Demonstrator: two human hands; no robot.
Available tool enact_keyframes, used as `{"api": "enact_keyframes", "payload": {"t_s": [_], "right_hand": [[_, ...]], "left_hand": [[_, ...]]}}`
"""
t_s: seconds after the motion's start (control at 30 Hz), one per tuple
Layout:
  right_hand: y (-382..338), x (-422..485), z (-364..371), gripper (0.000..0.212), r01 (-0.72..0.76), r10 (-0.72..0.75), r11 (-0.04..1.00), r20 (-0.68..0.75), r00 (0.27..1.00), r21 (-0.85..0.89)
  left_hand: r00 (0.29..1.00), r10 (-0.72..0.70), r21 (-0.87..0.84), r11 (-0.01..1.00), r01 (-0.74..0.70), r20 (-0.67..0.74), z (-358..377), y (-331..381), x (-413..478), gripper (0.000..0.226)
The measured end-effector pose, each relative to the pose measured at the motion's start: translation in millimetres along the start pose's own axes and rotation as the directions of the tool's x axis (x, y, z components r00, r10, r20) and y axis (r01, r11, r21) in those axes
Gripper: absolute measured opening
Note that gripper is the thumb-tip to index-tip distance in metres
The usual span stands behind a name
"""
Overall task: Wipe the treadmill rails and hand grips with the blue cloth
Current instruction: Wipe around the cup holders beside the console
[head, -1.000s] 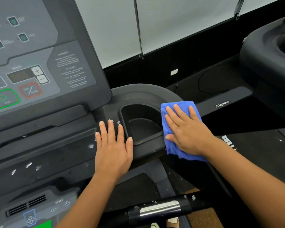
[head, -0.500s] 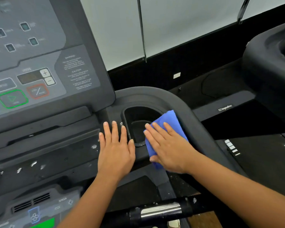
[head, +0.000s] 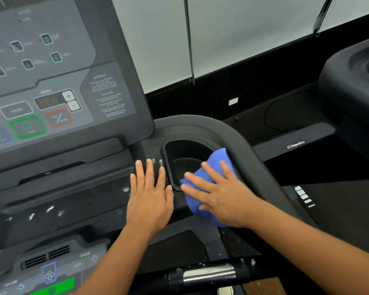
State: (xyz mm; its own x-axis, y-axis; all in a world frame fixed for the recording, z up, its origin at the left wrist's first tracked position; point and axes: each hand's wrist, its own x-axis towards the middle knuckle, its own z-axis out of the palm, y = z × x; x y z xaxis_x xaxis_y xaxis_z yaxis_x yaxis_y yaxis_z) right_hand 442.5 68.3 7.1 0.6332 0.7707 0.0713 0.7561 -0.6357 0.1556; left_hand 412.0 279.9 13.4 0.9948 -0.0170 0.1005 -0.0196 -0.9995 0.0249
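Note:
The blue cloth (head: 202, 179) lies on the near rim of the black cup holder (head: 184, 154), just inside the curved black side rail (head: 249, 165). My right hand (head: 219, 196) presses flat on the cloth with straight, spread fingers. My left hand (head: 149, 196) rests flat on the black console shelf to the left of the cup holder and holds nothing. A black hand grip bar with a silver sensor plate (head: 209, 273) runs along the bottom of the view.
The grey control console (head: 51, 81) with its green and red buttons fills the upper left. A lower panel with a fan button (head: 49, 273) sits at the bottom left. A neighbouring black machine (head: 354, 77) stands at the right, and a white wall is behind.
My right hand slid the cloth leftward off the side rail onto the cup holder rim. My left hand stayed flat on the shelf.

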Motion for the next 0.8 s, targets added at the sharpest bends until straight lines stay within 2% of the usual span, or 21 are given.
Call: {"api": "enact_keyframes", "payload": {"t_s": [0.1, 0.2, 0.3, 0.4, 0.5, 0.57, 0.63, 0.8], "right_hand": [[-15, 15, 2, 0.057, 0.043, -0.043, 0.999, -0.017, 0.999, 0.021], [0, 1, 6, 0.055, 0.047, -0.047, 0.999, -0.039, 0.998, 0.002], [23, -20, 9, 0.057, -0.048, 0.046, 0.997, -0.033, 0.998, -0.062], [12, -12, 5, 0.057, -0.155, 0.155, 0.988, -0.04, 0.987, 0.012], [-15, 9, 2, 0.057, -0.088, 0.089, 0.993, -0.01, 0.996, 0.082], [-11, 7, 1, 0.057, -0.008, 0.008, 0.995, -0.006, 1.0, 0.095], [5, -6, 3, 0.056, -0.003, 0.004, 0.997, -0.013, 1.0, 0.082], [15, -10, 4, 0.052, -0.25, 0.253, 0.965, -0.028, 0.967, 0.08]], "left_hand": [[1.0, -0.007, -0.012, 1.0, 0.007, 0.01, 1, 0, 1, 0.071], [1.0, 0.01, -0.016, 1.0, -0.01, -0.008, 0, -1, 0, 0.069], [1.0, -0.001, -0.036, 0.999, 0.001, 0.006, -3, 1, -3, 0.071], [1.0, 0.009, -0.023, 1.0, -0.009, -0.006, -3, 1, -4, 0.07], [1.0, 0.014, -0.007, 1.0, -0.015, -0.017, 0, -1, -3, 0.069], [1.0, 0.021, 0.007, 1.0, -0.021, -0.01, 1, -2, -3, 0.068], [1.0, 0.023, 0.006, 1.0, -0.023, -0.013, 0, -1, -3, 0.068], [1.0, 0.012, -0.009, 1.0, -0.012, -0.002, -4, 0, -4, 0.07]]}}
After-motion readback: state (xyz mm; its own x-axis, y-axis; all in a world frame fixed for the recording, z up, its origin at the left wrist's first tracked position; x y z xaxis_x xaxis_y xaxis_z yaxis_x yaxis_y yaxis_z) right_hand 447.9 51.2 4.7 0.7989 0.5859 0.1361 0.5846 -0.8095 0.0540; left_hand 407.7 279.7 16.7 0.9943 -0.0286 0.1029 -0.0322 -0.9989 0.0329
